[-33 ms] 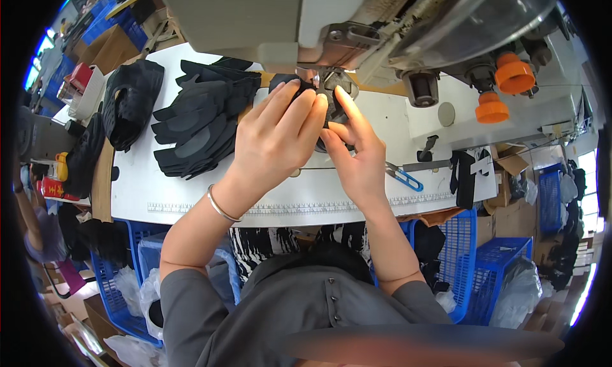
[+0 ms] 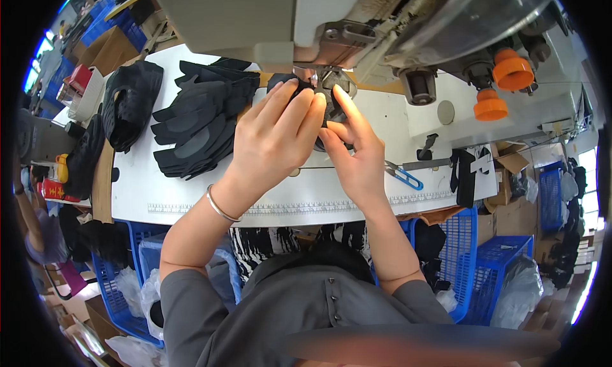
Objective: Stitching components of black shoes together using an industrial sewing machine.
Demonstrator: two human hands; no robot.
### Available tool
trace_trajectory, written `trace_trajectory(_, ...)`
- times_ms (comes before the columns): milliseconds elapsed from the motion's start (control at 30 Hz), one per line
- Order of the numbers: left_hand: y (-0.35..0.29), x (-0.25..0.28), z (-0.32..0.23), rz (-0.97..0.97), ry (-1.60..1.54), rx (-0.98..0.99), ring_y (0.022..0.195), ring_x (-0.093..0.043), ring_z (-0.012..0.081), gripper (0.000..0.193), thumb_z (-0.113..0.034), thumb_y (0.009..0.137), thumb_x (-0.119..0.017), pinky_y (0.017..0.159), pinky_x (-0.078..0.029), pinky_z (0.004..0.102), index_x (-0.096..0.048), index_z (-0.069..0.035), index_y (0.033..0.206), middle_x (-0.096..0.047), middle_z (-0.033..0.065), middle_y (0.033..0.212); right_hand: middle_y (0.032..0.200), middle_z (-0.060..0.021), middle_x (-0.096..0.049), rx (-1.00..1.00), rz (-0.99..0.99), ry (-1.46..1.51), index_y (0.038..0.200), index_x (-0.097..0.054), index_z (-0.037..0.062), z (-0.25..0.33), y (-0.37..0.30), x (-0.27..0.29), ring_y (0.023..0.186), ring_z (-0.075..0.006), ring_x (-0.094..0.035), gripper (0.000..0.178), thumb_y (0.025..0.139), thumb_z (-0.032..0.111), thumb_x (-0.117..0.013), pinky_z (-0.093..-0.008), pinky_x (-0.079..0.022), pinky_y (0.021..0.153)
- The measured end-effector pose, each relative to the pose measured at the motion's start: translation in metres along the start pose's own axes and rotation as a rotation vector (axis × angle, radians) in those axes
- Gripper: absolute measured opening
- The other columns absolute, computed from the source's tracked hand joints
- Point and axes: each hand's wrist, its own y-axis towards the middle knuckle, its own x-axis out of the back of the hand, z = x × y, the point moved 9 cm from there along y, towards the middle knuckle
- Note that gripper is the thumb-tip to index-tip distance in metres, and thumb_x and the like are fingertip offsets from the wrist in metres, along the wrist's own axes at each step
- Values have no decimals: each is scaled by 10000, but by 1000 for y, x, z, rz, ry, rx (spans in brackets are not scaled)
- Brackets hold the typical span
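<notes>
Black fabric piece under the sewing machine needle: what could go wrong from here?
Both the left hand and right hand press the black fabric piece close to the presser foot; fingertips could get caught. The stack of black pieces lies beside the left wrist and might be knocked.

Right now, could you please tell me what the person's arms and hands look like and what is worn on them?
Both hands are bare, with no gloves or rings that show. The left hand has a thin silver bangle at the wrist. The right hand wears nothing at the wrist. Both forearms are bare; grey sleeves begin near the elbows.
</notes>
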Motion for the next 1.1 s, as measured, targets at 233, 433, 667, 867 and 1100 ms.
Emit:
trace_trajectory(233, 0, -4, -4, 27, 44, -35, 987, -711, 280, 333, -84, 687, -723, 775, -638, 354, -718, 7, 1008, -650, 92, 995, 907, -104, -741, 59, -26, -53, 1583, -425, 62, 4, -3, -5, 882, -143, -724, 675, 967, 48, -701, -288, -546, 850)
trace_trajectory(433, 0, -4, -6, 56, 54, -62, 1000, -709, 284, 321, -99, 697, -724, 814, -641, 372, -717, -2, 1003, -657, 99, 1006, 886, -110, -740, 172, -86, -95, 1589, -338, 44, 10, -6, -6, 849, -173, -724, 719, 966, 24, -696, -298, -549, 813)
trace_trajectory(667, -1, -4, -7, 78, 49, -59, 1020, -707, 302, 315, -122, 722, -720, 845, -636, 387, -719, -14, 1018, -667, 106, 1038, 980, -135, -756, 207, -69, -44, 1511, -382, 43, 5, -5, -7, 874, -193, -733, 600, 985, 21, -671, -307, -550, 815)
trace_trajectory(867, -4, -6, -18, 129, 93, 93, 1102, -675, 350, 312, -141, 765, -725, 922, -587, 524, -720, -25, 1055, -643, 116, 1127, 966, -114, -730, 189, -96, -63, 1434, -513, 49, 9, -11, 18, 856, -173, -700, 474, 988, 26, -671, -305, -555, 773)
trace_trajectory(1100, -13, -16, -23, 91, 207, 199, 1183, -640, 408, 256, -116, 793, -731, 884, -568, 589, -739, -13, 1028, -630, 132, 1157, 1272, -116, -679, 485, -109, -523, 1245, -761, 101, 36, 16, 32, 839, -150, -656, 307, 945, 45, -723, -282, -552, 764)
